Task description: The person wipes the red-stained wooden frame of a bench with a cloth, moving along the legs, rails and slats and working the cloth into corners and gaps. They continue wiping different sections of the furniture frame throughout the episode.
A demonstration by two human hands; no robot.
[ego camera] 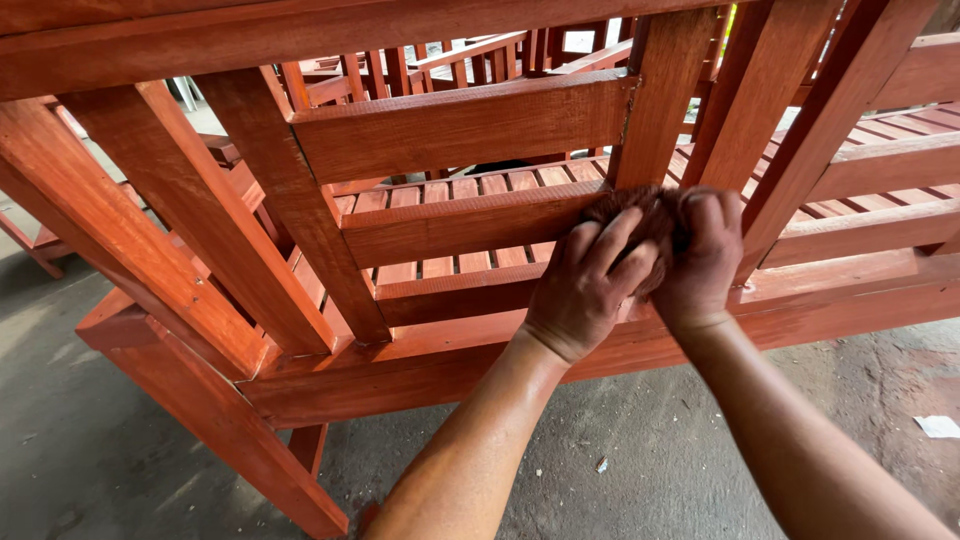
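Reddish-brown rag (640, 215), bunched up, sits where a rail (470, 225) meets an upright (665, 95) of the stained wooden frame (300, 200). Both your hands are together on it: your left hand (585, 285) lies fingers spread over its near side, your right hand (705, 260) is curled tight around its far side. To do this well, I judge you should press the wad into the corner of the joint and rub along the grain, so no stain pools there. More stained frames (450, 60) stand behind. No package, label or sign shows; only a white scrap (938, 426) lies on the concrete floor (100, 440) at right.
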